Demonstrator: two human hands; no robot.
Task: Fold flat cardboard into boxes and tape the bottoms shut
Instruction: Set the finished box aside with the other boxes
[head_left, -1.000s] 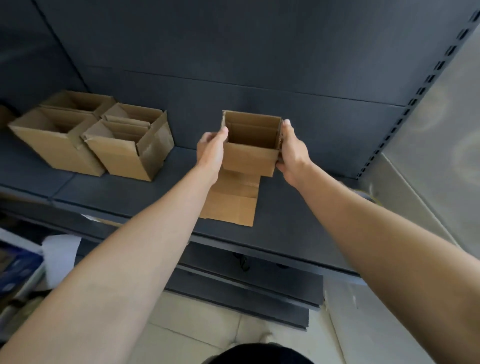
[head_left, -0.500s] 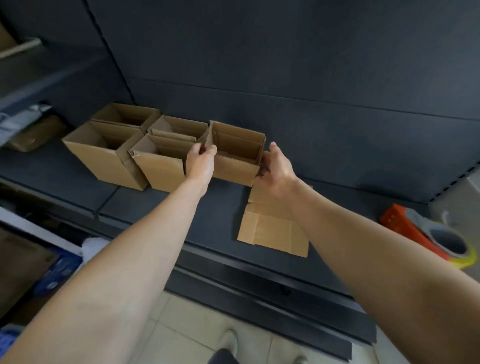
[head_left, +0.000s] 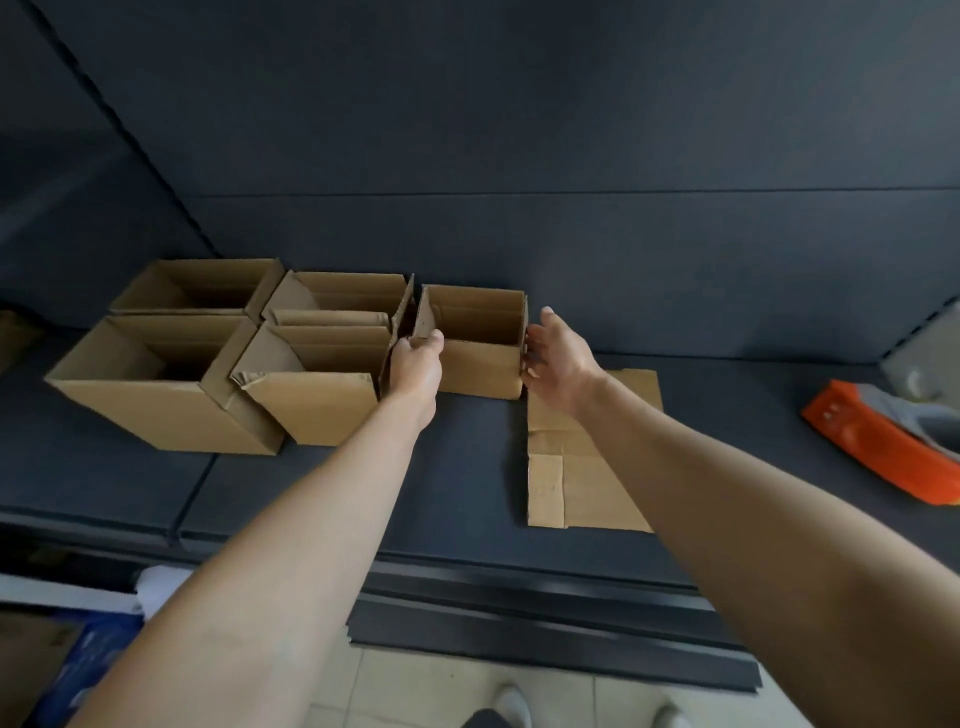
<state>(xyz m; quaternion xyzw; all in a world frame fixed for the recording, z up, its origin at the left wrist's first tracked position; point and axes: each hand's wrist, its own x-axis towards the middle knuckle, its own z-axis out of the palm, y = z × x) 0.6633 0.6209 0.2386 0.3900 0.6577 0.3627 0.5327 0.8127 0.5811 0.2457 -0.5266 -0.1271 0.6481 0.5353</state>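
A small folded cardboard box stands open-topped on the dark shelf, right of several other folded boxes. My left hand grips its near left corner, thumb over the rim. My right hand is beside the box's right wall with fingers spread, touching it or just off it. A flat cardboard blank lies on the shelf under my right forearm. An orange tape dispenser rests at the far right.
The folded boxes fill the shelf's left part, the largest one nearest the front. The dark back panel rises behind them. Below the shelf edge are tiled floor, a white and blue bundle at lower left, and my shoes.
The box went left and down onto the shelf beside the other boxes. My right hand has opened off its right wall; my left hand still holds the corner.
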